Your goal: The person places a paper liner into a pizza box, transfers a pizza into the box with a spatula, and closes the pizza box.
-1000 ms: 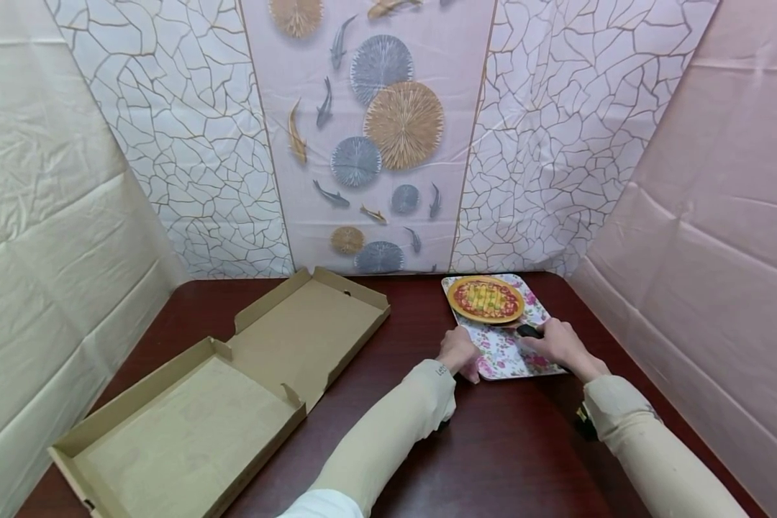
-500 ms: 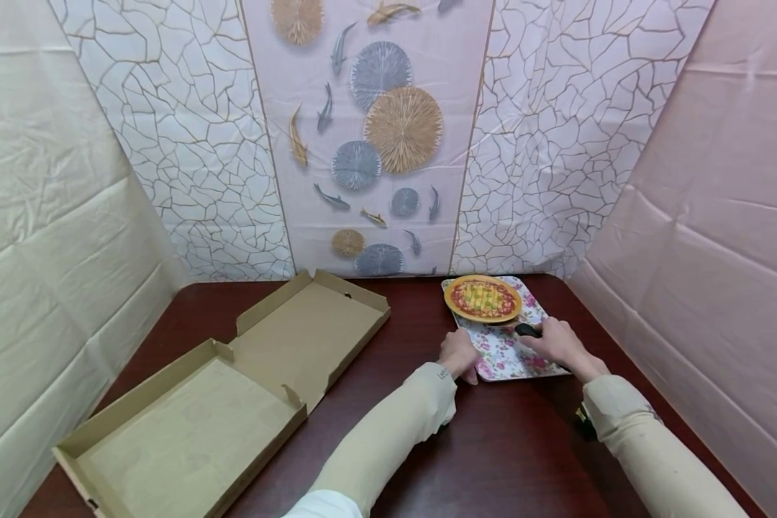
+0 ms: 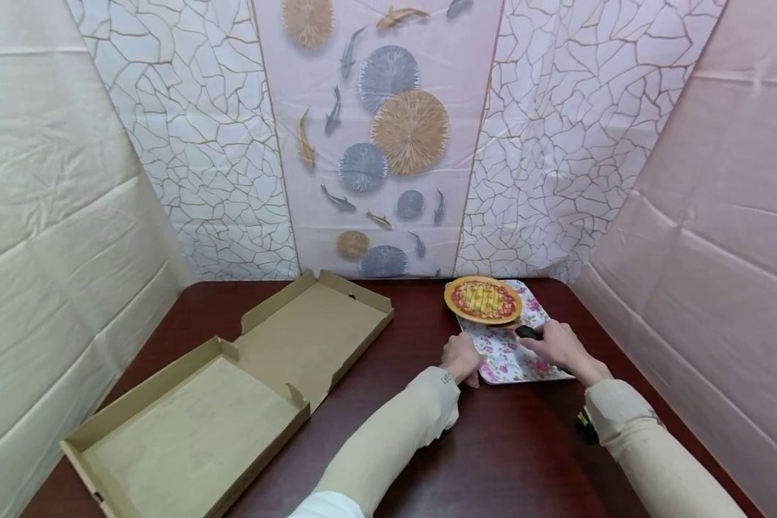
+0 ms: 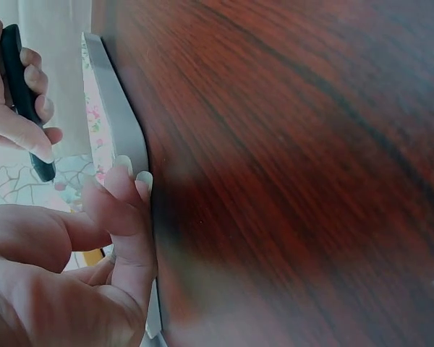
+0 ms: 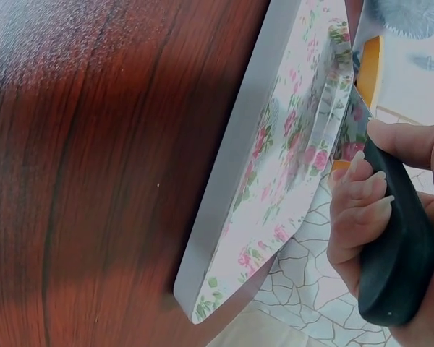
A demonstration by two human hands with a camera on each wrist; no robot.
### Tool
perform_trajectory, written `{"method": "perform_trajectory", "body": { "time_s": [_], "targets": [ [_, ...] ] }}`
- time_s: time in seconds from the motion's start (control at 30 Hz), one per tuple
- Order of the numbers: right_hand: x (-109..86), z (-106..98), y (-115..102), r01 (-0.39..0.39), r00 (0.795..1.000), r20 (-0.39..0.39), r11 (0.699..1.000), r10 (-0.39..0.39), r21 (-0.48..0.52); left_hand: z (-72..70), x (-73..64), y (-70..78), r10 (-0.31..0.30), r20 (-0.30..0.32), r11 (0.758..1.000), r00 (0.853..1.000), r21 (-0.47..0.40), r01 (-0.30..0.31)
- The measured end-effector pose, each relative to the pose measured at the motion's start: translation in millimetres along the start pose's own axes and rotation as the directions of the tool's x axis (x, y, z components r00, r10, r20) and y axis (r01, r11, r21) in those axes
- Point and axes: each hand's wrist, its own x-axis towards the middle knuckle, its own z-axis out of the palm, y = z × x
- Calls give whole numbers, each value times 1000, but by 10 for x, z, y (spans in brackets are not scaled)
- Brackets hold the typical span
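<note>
With the tray as the clock's centre and 12 pointing away from the person, the table lies nearest, crossed by two pale sleeves coming in from 7 and 4. The open box takes up the left side, its base at 8 with nothing lying in it, its lid at 9. The left hand is at 8 on the tray, fingers bent against the rim and gripping it; how the thumb sits there is hard to make out. The right hand, apart from the left, is at 3 to 4, its fingers wrapped round the black handle of a server, whose shiny blade points towards 11. The pizza is at 11, over the far part of the tray, its left edge reaching past the tray's side; the blade runs up to the pizza's near edge. The step in hand looks like working the server under the pizza while the left hand steadies the tray; whether the pizza has come clear of the surface, and how far in the blade reaches, I cannot tell. Judging from this, the next move calls for a low, level blade well under the pizza's middle, with the tray held firm so that it does not slide. Beyond, at 11 to 12, hangs the patterned cloth.
</note>
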Motion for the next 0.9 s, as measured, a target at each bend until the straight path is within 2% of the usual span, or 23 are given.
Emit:
{"method": "perform_trajectory", "body": {
  "time_s": [0.2, 0.53, 0.7, 0.9],
  "targets": [
    [1, 4, -14, 28, 1000, -14, 1000, -28, -7, 15, 31, -18, 3, -5, 999, 1000, 36, -3],
    [11, 26, -46, 27, 1000, -8, 1000, -27, 0, -85, -22, -94, 67, 21, 995, 998, 69, -69],
    [14, 50, -63, 19, 1000, 4, 1000, -19, 24, -251, -81, -139, 71, 70, 991, 995, 109, -78],
    [23, 30, -68, 18, 1000, 2, 1000, -18, 14, -591, -120, -205, 117, 137, 966, 984, 214, -145]
  ]
}}
